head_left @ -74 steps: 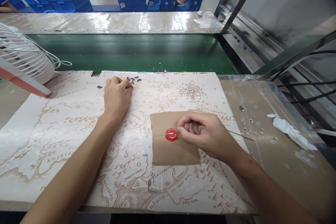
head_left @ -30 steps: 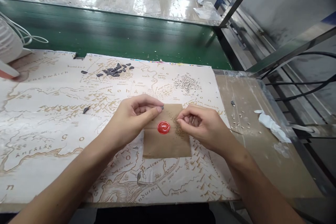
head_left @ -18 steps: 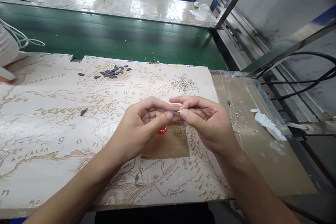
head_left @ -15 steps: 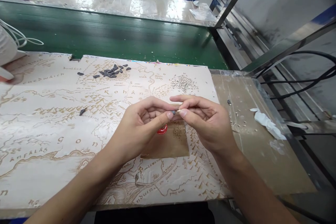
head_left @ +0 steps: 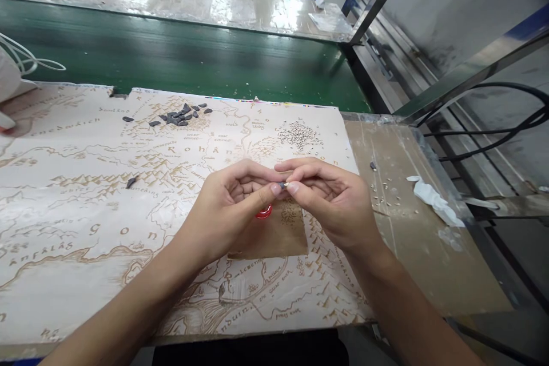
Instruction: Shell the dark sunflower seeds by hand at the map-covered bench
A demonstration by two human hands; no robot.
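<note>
Closing in from apart, left hand (head_left: pixel 227 206) and right hand (head_left: pixel 330 200) are meeting, fingertips pinching a tiny dark chip (head_left: pixel 282 185) in midair. Rough kraft paper (head_left: pixel 274 234) is lying underneath, its glossy red wax seal (head_left: pixel 263 213) peeking out beside the left hand.

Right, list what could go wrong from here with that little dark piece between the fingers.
The small dark chip is tiny and held only by fingertips where the left hand and right hand meet, so it could slip and fall, perhaps onto the red wax seal or the kraft paper below. The loose pale seeds just ahead of the hands could scatter if brushed.
</note>
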